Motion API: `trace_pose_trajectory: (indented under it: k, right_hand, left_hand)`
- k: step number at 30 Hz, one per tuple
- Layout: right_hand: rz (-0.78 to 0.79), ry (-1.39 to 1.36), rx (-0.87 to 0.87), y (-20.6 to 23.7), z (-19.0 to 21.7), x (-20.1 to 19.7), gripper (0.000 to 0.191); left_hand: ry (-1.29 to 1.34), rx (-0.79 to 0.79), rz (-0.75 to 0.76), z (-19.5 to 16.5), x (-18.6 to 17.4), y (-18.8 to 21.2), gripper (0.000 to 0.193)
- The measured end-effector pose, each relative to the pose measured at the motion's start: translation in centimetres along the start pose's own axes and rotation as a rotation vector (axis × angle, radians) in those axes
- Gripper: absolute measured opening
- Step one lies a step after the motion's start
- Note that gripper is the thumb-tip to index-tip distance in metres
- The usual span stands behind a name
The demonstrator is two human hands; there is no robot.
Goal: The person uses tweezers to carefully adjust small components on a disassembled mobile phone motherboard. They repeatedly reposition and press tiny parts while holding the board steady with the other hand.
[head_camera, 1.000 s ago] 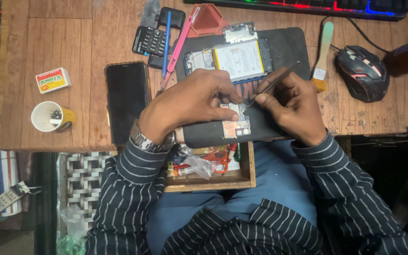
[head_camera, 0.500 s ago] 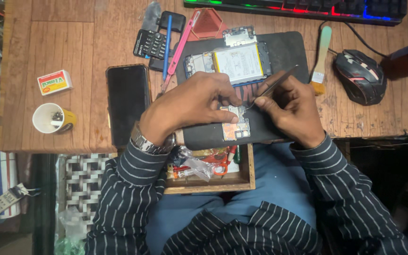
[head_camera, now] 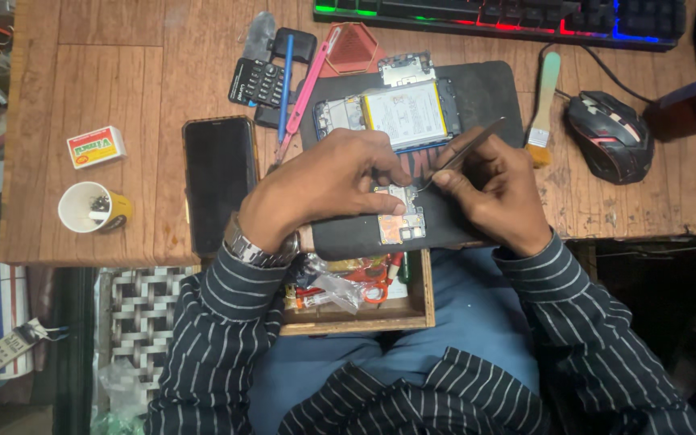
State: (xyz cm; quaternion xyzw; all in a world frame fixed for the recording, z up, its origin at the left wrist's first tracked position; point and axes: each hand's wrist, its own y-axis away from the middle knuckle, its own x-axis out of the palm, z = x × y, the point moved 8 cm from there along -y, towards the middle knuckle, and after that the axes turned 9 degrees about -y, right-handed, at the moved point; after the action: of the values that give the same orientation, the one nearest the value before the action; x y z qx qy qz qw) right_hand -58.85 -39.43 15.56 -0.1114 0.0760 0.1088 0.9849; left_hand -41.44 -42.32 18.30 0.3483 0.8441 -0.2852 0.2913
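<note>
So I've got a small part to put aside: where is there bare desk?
Bare wood lies at the far left, above the small box and cup. Another patch lies before the mouse, right of the right hand. The mat is crowded: left hand, tweezers, opened phone.

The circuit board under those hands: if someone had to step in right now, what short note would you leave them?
Left hand presses on the circuit board, which lies on the black mat.
Right hand holds metal tweezers, tips down at the board's upper edge.
The opened phone, back off and battery showing, lies just beyond on the mat.
Done: phone opened, board out.
Left: the tweezer work on the board looks unfinished; the phone is not yet closed up.
</note>
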Motion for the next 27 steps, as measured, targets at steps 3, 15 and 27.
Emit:
trace_pose_trajectory:
  k: [3, 15, 27]
  right_hand:
    - [0.007, -0.035, 0.023, -0.03, -0.22, 0.08, 0.016]
    - [0.007, -0.001, 0.025, -0.24, -0.02, -0.08, 0.016]
    - [0.018, -0.031, 0.019, -0.34, 0.24, 0.15, 0.015]
  left_hand:
    - [0.003, -0.020, 0.012, 0.10, 0.10, -0.05, 0.033]
    - [0.013, -0.023, 0.008, 0.03, 0.04, -0.15, 0.033]
    - [0.029, -0.041, 0.008, 0.22, -0.08, 0.08, 0.034]
